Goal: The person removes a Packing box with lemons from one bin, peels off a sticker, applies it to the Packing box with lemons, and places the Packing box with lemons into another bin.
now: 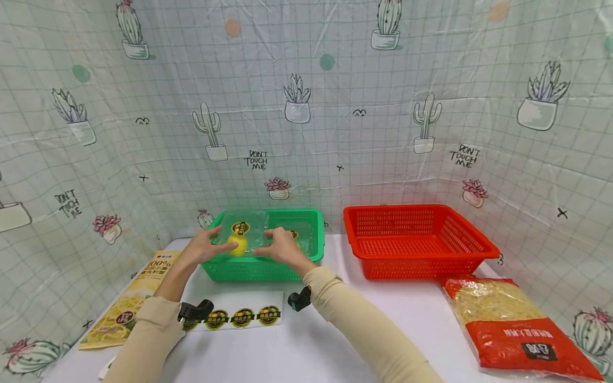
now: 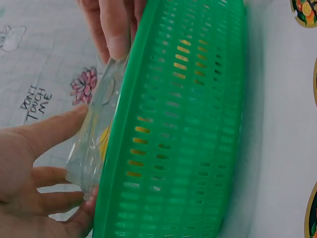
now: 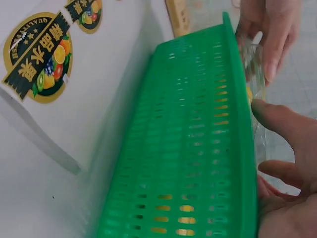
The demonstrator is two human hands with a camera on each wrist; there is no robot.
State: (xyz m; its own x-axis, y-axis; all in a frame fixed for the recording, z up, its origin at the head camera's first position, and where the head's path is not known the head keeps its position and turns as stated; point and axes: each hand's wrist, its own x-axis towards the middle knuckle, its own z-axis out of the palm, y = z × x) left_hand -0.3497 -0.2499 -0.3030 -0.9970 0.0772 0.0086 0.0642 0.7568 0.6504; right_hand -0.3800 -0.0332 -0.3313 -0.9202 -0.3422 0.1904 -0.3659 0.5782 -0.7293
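Both hands hold a clear plastic box (image 1: 256,221) at the left part of the green basket (image 1: 263,271). A round black-and-gold fruit sticker (image 1: 240,229) is on its lid, and a yellow round item (image 1: 237,246) shows inside. My left hand (image 1: 202,248) grips the box's left side, thumb toward the front. On the opposite side, my right hand (image 1: 284,247) grips it between thumb and fingers. In the left wrist view the box (image 2: 94,144) sits at the basket's rim, its lower part hidden by the basket wall. Another clear box (image 1: 307,242) with a sticker lies in the basket's right part.
In front of the basket lies a white sheet (image 1: 265,299) of round fruit stickers (image 1: 242,318). A yellow pasta bag (image 1: 126,303) is at the left. To the right stand a red basket (image 1: 421,268) and a red-and-clear bag (image 1: 519,332) of pale food.
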